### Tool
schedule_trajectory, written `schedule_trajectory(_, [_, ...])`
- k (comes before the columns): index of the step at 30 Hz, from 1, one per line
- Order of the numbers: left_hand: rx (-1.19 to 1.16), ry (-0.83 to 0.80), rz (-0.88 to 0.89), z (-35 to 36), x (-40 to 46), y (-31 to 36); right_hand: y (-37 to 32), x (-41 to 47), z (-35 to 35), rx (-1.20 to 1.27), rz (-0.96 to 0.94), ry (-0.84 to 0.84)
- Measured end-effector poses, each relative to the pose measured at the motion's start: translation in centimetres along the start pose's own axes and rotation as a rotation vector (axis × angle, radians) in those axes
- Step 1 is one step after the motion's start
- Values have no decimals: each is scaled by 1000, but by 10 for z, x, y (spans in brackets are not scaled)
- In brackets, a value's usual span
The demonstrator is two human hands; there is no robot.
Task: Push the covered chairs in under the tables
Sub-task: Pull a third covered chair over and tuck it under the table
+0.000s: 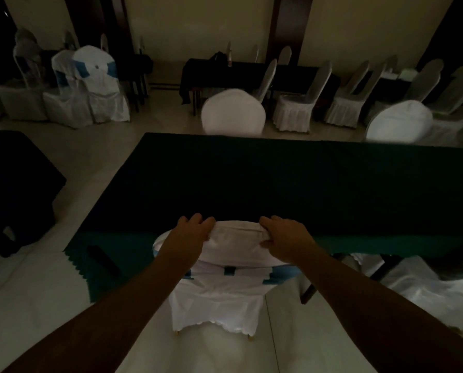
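A white-covered chair (219,294) with a blue sash stands right in front of me, its back against the near edge of a table in a dark green cloth (279,181). My left hand (194,230) grips the left side of the chair back's top. My right hand (281,234) grips the right side. The chair's seat is hidden under the table and cloth. Two gold chair feet show at the bottom of the cover.
Two white chair backs (233,111) (398,121) stand at the table's far edge. A covered chair (424,286) sits at my right. Another dark table (12,170) is at the left. More covered chairs (95,84) and a black table (225,74) line the back wall.
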State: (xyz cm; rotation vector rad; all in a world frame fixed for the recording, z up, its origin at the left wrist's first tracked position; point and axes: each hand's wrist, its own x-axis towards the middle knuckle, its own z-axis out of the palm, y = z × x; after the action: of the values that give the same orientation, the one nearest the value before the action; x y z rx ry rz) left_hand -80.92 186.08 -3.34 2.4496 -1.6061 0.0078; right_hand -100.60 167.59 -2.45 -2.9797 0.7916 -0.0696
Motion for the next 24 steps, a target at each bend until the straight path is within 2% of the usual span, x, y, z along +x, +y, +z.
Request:
schedule_trajectory(9, [-41, -15, -55, 5, -6, 11, 7, -5, 0, -22, -40, 1])
schedule_trajectory(18, [-68, -29, -18, 12, 1, 18, 21, -8, 3, -29, -21, -6])
schedule_trajectory(24, [-91, 10, -48, 13, 4, 13, 18, -2, -1, -23, -28, -8])
